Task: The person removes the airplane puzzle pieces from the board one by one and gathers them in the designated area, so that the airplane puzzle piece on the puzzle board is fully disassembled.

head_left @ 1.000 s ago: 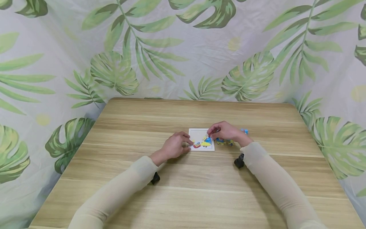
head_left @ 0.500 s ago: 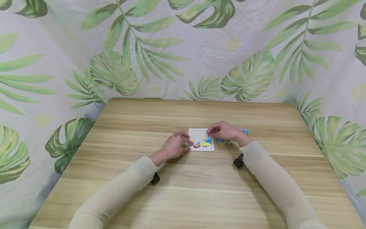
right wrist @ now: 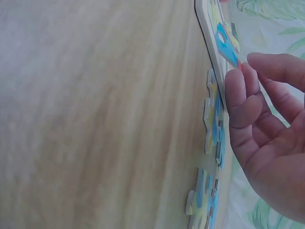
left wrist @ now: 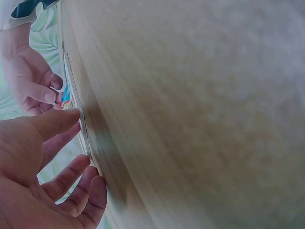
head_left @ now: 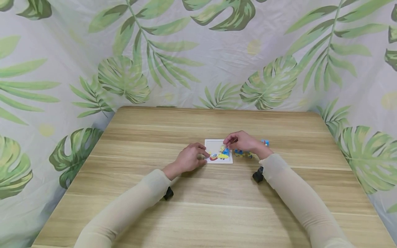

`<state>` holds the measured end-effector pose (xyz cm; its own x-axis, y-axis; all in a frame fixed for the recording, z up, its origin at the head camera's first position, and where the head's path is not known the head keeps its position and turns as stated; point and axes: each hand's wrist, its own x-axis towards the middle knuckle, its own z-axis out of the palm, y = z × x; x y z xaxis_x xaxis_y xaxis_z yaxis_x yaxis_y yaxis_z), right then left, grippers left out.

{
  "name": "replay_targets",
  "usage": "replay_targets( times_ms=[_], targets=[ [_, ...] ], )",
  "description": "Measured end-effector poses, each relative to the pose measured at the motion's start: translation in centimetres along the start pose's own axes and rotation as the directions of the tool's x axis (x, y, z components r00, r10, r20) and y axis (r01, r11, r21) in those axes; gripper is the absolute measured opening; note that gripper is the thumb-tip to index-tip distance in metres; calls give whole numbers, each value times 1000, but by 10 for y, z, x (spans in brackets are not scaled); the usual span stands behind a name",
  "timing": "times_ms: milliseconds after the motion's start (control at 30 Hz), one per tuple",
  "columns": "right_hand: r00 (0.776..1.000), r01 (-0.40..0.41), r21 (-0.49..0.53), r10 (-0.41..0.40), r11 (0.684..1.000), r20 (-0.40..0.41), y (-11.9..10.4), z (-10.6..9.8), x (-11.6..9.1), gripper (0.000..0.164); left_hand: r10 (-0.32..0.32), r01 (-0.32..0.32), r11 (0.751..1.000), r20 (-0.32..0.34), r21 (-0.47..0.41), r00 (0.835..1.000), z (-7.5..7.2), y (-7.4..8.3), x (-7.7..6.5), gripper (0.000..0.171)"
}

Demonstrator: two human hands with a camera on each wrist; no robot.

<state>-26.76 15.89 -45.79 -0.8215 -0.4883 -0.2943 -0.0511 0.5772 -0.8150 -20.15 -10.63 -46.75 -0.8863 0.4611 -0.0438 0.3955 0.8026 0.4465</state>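
A white puzzle board point(head_left: 212, 146) lies flat on the table, with a few pieces forming a yellow, red and blue picture along its lower part. My left hand point(head_left: 189, 157) rests at the board's left edge, thumb and fingertips touching it with fingers loosely bent. Over the board's right side, my right hand point(head_left: 244, 141) pinches a blue puzzle piece with a red corner point(right wrist: 227, 50) between thumb and fingers. In the right wrist view that piece is tilted above the board; whether it touches the pieces below is hard to tell.
Several loose puzzle pieces point(head_left: 243, 153) lie right of the board, partly under the right hand and wrist. Another blue piece point(head_left: 265, 142) sits farther back. The wooden table point(head_left: 198, 213) meets a leaf-patterned cloth point(head_left: 173, 69) behind.
My right hand has shifted very slightly left over the board, still pinching the puzzle piece, which has turned a little. The left hand stays where it was.
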Motion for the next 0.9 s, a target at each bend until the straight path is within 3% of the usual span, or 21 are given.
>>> replay_targets(
  times_ms=[900],
  targets=[
    [1000, 1, 11, -2, 1000, 16, 1, 3, 2, 19, 5, -5, 1000, 1, -7, 1000, -1, -1, 0, 21]
  ],
)
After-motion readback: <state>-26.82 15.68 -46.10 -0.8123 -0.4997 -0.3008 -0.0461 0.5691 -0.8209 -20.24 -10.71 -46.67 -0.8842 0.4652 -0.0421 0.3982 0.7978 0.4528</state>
